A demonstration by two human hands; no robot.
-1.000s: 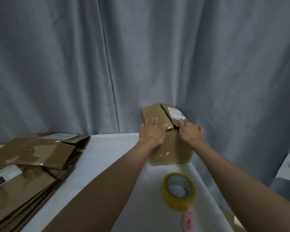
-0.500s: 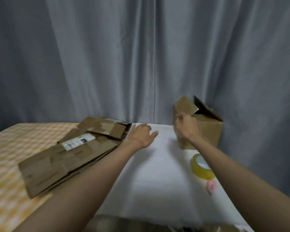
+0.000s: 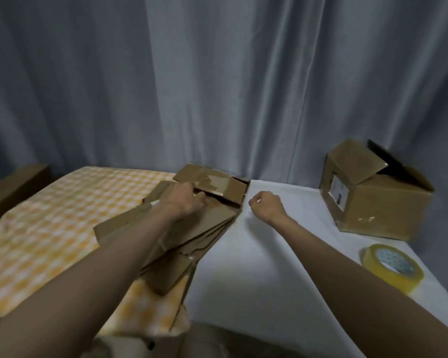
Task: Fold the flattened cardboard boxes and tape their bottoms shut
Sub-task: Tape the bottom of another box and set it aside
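Note:
A stack of flattened cardboard boxes [image 3: 192, 228] lies across the seam between the yellow checked cloth and the white cloth. My left hand [image 3: 184, 200] rests on the stack, its fingers curled at the near edge of the top flattened box [image 3: 217, 184]. My right hand [image 3: 267, 205] hovers just right of the stack over the white cloth, fingers curled into a fist and holding nothing. A folded box [image 3: 383, 208] with a white label stands at the back right, its upper flaps loose. A roll of yellowish tape [image 3: 391, 267] lies flat near the right edge.
The white-covered table [image 3: 256, 280] shows bare cloth between the stack and the folded box. A yellow checked cloth [image 3: 49, 228] covers the left part. A brown cardboard piece [image 3: 13, 187] sits at the far left. A grey curtain [image 3: 217, 86] hangs close behind.
Both hands left the folded box and moved left. My left hand now lies on the stack of flattened boxes, and my right hand has come beside it. The view turned left.

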